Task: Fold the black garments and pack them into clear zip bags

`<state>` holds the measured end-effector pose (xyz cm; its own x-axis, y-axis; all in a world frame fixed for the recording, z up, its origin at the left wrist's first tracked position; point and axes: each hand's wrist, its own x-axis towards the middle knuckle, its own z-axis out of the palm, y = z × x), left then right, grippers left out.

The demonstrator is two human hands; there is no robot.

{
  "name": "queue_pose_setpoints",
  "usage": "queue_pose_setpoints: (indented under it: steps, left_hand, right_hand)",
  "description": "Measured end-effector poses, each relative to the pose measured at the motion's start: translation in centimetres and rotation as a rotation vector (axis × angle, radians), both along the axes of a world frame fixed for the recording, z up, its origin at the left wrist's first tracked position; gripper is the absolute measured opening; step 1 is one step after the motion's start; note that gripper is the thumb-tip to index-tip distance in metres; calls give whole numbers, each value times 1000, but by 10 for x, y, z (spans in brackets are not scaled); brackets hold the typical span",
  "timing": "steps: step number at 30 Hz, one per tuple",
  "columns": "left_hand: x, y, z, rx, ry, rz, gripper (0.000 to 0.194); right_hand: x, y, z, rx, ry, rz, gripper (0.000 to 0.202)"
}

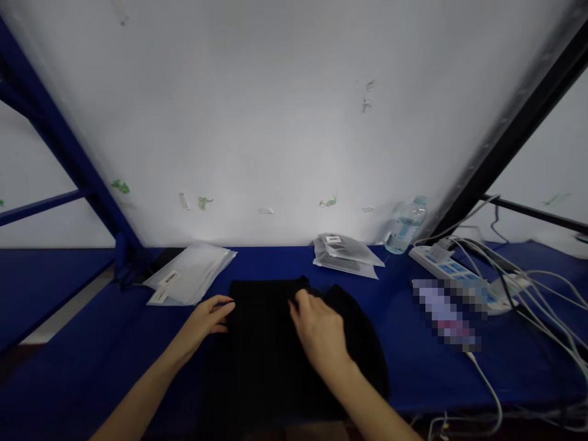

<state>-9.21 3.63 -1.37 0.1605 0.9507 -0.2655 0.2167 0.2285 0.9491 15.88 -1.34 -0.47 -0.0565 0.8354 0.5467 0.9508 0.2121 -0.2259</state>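
A black cloth item [269, 355] lies at the front middle of the blue table, with a rounded part bulging out on its right. My left hand [209, 321] pinches the cloth's upper left edge between thumb and fingers. On the upper right part of the cloth, my right hand [319, 327] is closed, its thumb and fingers gripping the fabric. The cloth is so dark that its folds are hard to make out.
Clear bags with labels [195, 272] lie at the back left, and more bags [346, 254] at the back middle. A water bottle [407, 225], a power strip [459, 275] with white cables and a blurred-out object [445, 312] are on the right.
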Motion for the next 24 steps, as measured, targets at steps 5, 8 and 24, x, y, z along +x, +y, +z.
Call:
queue_pose_setpoints:
  steps: [5,8,24]
  left_hand:
    - [1,-1,3,1,5,-25,42]
    - [0,-1,5,2,6,-31,41]
    - [36,-9,-9,-5,-153,-87,32]
  right_hand:
    - [-8,-4,-13,5,82,149,25]
    - [20,-3,-7,56,121,-60,24]
    - [83,22,4,-340,177,-207,27]
